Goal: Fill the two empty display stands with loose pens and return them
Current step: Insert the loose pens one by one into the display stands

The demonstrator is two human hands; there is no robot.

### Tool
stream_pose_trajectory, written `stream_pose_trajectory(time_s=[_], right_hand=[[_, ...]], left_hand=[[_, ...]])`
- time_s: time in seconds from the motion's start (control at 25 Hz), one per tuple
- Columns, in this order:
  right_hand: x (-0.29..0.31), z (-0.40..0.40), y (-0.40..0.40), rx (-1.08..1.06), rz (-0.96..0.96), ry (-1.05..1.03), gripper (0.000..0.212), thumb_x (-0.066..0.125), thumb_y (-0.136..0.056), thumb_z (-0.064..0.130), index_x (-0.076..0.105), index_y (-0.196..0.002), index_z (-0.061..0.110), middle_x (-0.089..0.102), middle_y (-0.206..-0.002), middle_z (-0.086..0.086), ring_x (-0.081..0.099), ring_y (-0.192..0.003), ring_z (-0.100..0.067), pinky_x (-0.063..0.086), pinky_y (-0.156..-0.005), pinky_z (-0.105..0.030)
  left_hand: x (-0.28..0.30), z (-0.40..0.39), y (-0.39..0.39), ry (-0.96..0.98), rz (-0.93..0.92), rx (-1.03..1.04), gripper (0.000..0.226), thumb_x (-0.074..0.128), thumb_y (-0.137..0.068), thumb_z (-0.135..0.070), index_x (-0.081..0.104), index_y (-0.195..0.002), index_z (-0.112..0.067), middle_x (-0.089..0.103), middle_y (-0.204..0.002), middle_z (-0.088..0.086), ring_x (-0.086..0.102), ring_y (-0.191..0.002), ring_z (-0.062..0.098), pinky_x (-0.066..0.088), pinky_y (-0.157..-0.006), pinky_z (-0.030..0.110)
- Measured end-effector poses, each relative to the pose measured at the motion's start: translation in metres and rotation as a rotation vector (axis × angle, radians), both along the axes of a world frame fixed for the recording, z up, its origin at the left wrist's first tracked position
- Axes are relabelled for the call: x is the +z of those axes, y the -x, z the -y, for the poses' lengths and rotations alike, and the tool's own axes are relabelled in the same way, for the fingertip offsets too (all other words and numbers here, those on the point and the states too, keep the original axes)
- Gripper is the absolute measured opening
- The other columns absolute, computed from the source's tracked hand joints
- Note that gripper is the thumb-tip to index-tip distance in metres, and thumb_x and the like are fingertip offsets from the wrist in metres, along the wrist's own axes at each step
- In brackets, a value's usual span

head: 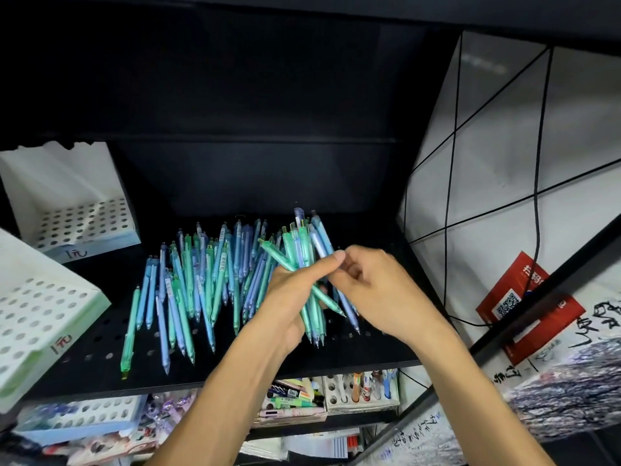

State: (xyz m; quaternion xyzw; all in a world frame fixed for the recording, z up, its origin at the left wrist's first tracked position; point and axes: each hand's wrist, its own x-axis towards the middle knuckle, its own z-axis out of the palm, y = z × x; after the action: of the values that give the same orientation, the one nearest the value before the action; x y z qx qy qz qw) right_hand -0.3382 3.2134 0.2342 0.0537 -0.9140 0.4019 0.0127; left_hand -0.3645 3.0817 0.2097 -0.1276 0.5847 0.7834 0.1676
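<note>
Pens, slim green and blue plastic click type, bunched in left hand [289, 297]: fingers curl round a fistful [304, 264], tips pointing down toward the black perforated shelf [100, 334]. Right hand [373, 284] pinches one pale blue pen [322, 247] at the upper edge of the bunch, thumb and forefinger closed on it. One green pen [295, 274] lies crosswise through the bundle instead of parallel.

Loose pile of remaining pens [198, 280] lies on the shelf just left of both hands. Two empty white perforated display stands sit further left, well apart from the hands: one far [80, 227], one near [33, 317], the near one cut off by the frame edge.

Risks, judged:
- Crosswise pen probably held only by its neighbours; shifting the grip may drop it onto the shelf or past the front edge to the cluttered shelf [302, 398] below.
- Bundle is thick; pulling one pen out may drag others loose.
- Holes in the stands look narrow; mixed pen directions could jam on insertion.
</note>
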Motion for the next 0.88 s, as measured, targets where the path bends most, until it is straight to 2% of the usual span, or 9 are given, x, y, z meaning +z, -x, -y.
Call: stream_pose_trajectory(time_s=[0.08,0.16,0.2,0.28,0.36,0.56,0.64,0.76,0.88], right_hand=[[0.002,0.009,0.001,0.065,-0.031,0.048,0.017,0.061,-0.095,0.033,0.066,-0.086,0.020,0.068,-0.072,0.002,0.059,-0.058,-0.006,0.046,-0.055,-0.026],[-0.004,0.005,0.008,0.029,0.003,0.129,0.025,0.058,-0.097,0.036,0.068,-0.083,0.018,0.068,-0.071,-0.004,0.059,-0.058,-0.015,0.048,-0.057,-0.030],[-0.008,-0.001,0.015,-0.050,0.007,0.090,0.028,0.056,-0.098,0.037,0.067,-0.081,0.018,0.066,-0.069,-0.005,0.059,-0.058,-0.016,0.048,-0.057,-0.031],[-0.024,-0.010,0.031,-0.229,-0.005,-0.218,0.028,0.057,-0.096,0.042,0.063,-0.079,0.020,0.062,-0.065,0.001,0.060,-0.061,-0.017,0.045,-0.057,-0.031],[-0.036,-0.007,0.040,-0.296,0.089,-0.460,0.035,0.061,-0.091,0.052,0.061,-0.087,0.017,0.062,-0.076,0.000,0.063,-0.074,-0.024,0.043,-0.060,-0.030],[-0.043,-0.001,0.052,-0.295,0.218,-0.484,0.023,0.066,-0.090,0.033,0.056,-0.085,0.013,0.052,-0.074,0.001,0.056,-0.068,-0.020,0.039,-0.055,-0.026],[-0.041,-0.003,0.057,-0.298,0.290,-0.478,0.020,0.065,-0.092,0.029,0.053,-0.087,0.014,0.056,-0.079,-0.001,0.061,-0.078,-0.024,0.043,-0.061,-0.028],[-0.042,-0.008,0.060,-0.292,0.332,-0.477,0.021,0.064,-0.094,0.028,0.051,-0.087,0.014,0.059,-0.086,-0.005,0.065,-0.086,-0.027,0.045,-0.064,-0.029],[-0.035,-0.014,0.056,-0.290,0.321,-0.475,0.012,0.062,-0.094,0.023,0.056,-0.092,0.012,0.061,-0.088,-0.004,0.059,-0.078,-0.022,0.042,-0.058,-0.026]], left_hand=[[0.005,0.006,0.000,-0.052,0.001,0.049,0.039,0.085,-0.070,-0.023,0.070,-0.100,-0.002,0.069,-0.081,0.009,0.064,-0.065,0.014,0.050,-0.055,0.026],[0.007,0.015,0.001,-0.079,0.017,0.113,0.032,0.078,-0.077,-0.019,0.069,-0.102,-0.002,0.068,-0.078,0.010,0.061,-0.056,0.014,0.048,-0.047,0.023],[0.007,0.020,0.002,-0.087,0.021,0.138,0.028,0.076,-0.080,-0.020,0.069,-0.101,-0.003,0.069,-0.076,0.008,0.061,-0.053,0.013,0.048,-0.046,0.022],[0.008,0.029,0.004,-0.115,0.016,0.166,0.017,0.072,-0.085,-0.020,0.069,-0.096,-0.007,0.071,-0.071,0.007,0.063,-0.053,0.012,0.049,-0.046,0.020],[0.011,0.033,0.003,-0.112,0.004,0.166,0.013,0.070,-0.086,-0.021,0.068,-0.094,-0.010,0.072,-0.070,0.006,0.065,-0.058,0.013,0.051,-0.053,0.023],[0.013,0.038,0.003,-0.123,-0.028,0.148,0.010,0.066,-0.088,-0.017,0.066,-0.093,-0.008,0.068,-0.066,0.006,0.065,-0.068,0.020,0.054,-0.062,0.028],[0.013,0.041,0.004,-0.213,-0.027,0.154,0.006,0.063,-0.089,-0.011,0.063,-0.092,-0.005,0.066,-0.067,0.009,0.065,-0.067,0.024,0.059,-0.065,0.033],[0.012,0.043,0.006,-0.278,-0.021,0.160,0.002,0.060,-0.090,-0.004,0.062,-0.092,-0.004,0.069,-0.074,0.010,0.063,-0.059,0.020,0.056,-0.055,0.030],[0.009,0.046,0.008,-0.298,-0.036,0.202,0.003,0.063,-0.089,-0.005,0.063,-0.092,-0.006,0.060,-0.068,0.005,0.052,-0.053,0.015,0.048,-0.054,0.028]])
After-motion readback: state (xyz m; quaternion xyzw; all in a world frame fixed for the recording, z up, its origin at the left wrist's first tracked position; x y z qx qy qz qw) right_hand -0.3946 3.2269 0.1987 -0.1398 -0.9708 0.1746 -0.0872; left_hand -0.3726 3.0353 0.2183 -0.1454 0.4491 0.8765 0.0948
